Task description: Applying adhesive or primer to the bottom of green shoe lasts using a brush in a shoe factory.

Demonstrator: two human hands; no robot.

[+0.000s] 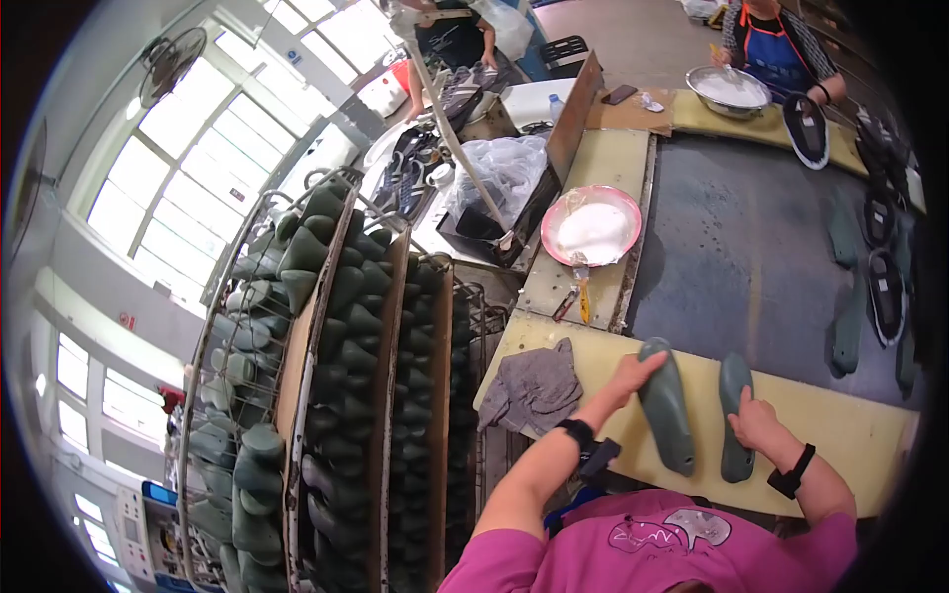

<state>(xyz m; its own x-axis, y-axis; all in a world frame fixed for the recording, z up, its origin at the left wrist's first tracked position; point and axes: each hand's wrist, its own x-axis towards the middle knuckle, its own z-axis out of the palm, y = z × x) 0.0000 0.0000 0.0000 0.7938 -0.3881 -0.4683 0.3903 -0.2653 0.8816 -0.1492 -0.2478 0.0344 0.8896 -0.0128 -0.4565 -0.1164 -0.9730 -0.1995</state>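
Note:
Two dark green shoe lasts lie side by side, soles up, on the yellow worktop in front of me. My left hand (633, 374) is closed on the far end of the left shoe last (667, 413), its thumb across the top. My right hand (757, 425) grips the edge of the right shoe last (734, 395), with a finger along its side; the fingers beneath are hidden. A crumpled grey cloth (539, 385) lies left of my left hand.
A pink-rimmed bowl of white paste (593, 227) with a brush (584, 296) stands beyond the cloth. A dark conveyor belt (741, 227) carries lasts and shoe uppers (886, 296) at right. A rack of lasts (346, 395) stands left. A co-worker (776, 49) sits across, by a metal bowl (730, 107).

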